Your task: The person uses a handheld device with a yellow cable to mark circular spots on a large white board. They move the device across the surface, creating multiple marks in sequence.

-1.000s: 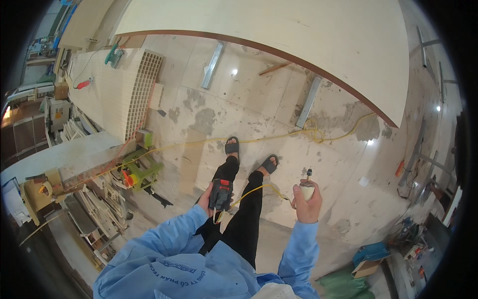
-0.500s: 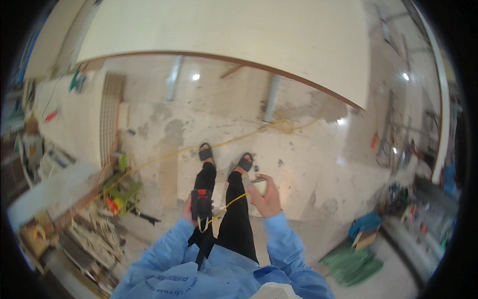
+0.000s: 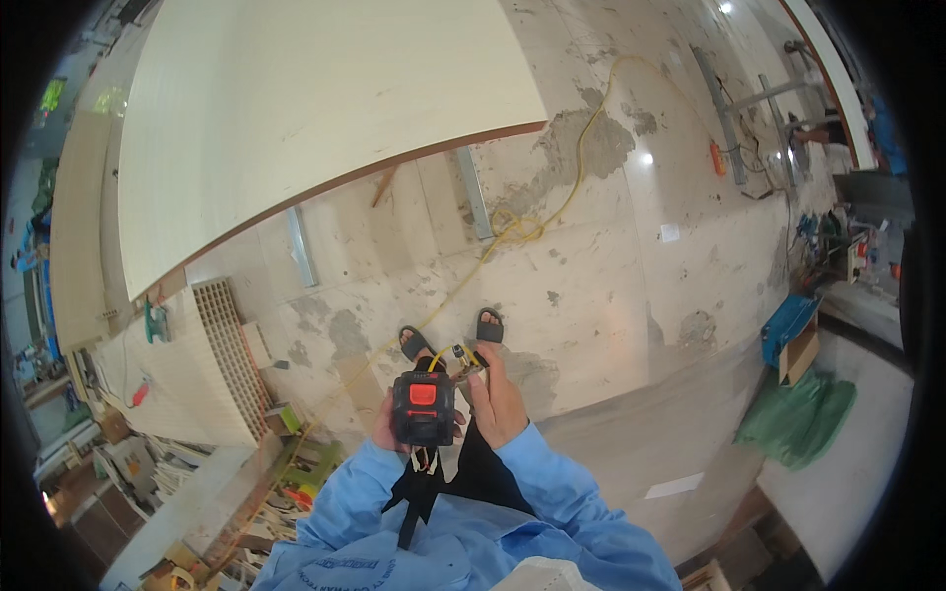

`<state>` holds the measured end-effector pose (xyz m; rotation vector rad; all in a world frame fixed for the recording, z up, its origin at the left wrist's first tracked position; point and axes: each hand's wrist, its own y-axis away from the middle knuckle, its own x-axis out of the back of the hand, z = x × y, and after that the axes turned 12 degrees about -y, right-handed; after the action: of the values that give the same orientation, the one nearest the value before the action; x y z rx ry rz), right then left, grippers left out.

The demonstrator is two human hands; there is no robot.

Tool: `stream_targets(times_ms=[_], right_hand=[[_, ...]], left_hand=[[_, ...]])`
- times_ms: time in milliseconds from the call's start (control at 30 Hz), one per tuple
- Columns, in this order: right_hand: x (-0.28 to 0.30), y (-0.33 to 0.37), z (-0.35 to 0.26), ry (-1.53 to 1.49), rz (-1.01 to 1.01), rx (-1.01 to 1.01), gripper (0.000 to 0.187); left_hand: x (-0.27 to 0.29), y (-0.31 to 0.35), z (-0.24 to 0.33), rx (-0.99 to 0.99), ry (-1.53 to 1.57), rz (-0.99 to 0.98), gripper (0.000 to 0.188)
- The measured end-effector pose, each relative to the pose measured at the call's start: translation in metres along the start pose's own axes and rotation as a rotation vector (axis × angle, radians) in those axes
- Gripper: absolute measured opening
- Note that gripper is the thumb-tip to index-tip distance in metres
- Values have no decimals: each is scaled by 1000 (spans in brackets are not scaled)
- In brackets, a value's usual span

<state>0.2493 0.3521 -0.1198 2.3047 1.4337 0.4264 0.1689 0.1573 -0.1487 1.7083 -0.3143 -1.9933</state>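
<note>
Since the earlier frame, the right hand (image 3: 501,402) has come inward, from well apart to just beside the left hand (image 3: 384,426), and our view has swung so that the large pale board (image 3: 325,98) sits further left. We look down on both hands held over the pale floor (image 3: 601,335), well short of the board's brown near edge, in front of two dark sandals (image 3: 490,326). The left hand's fingers curl around a battery pack (image 3: 425,427); the right hand's thumb and fingers pinch a small metal-tipped piece (image 3: 460,355), whose body is mostly hidden. That piece lies just beyond the pack's upper right corner, nearer the right hand, its tip pointing away from the body and slightly left; we cannot tell whether it touches the pack. The pack, a little longer than wide, has its long axis running away from the body. It looks black and blocky, with red patches on its upper face, a pale wire loop (image 3: 424,460) at its near end and a yellow cord (image 3: 439,356) arching at its far end
</note>
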Motion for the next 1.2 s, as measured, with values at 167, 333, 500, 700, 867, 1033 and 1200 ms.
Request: stream_targets(times_ms=[167, 333, 500, 700, 867, 1033, 1200], right_hand=[[11, 16, -1, 3, 63, 2, 46], [27, 22, 10, -189, 157, 38, 50], [35, 27, 14, -459, 261, -11, 47], [43, 28, 14, -537, 276, -61, 42], [45, 29, 1, -367, 381, -24, 49], [58, 36, -31, -726, 243, -27, 42], [45, 30, -57, -724, 250, 30, 41]], left_hand=[[-16, -12, -5, 74, -299, 304, 81], [-38, -29, -9, 170, -410, 337, 90], [-59, -45, -10, 232, -367, 232, 85], [-61, -47, -18, 197, -462, 280, 82], [-70, -45, -12, 184, -387, 214, 93], [-94, -45, 2, 60, -327, -3, 92], [-106, -36, 23, 54, -214, -26, 91]])
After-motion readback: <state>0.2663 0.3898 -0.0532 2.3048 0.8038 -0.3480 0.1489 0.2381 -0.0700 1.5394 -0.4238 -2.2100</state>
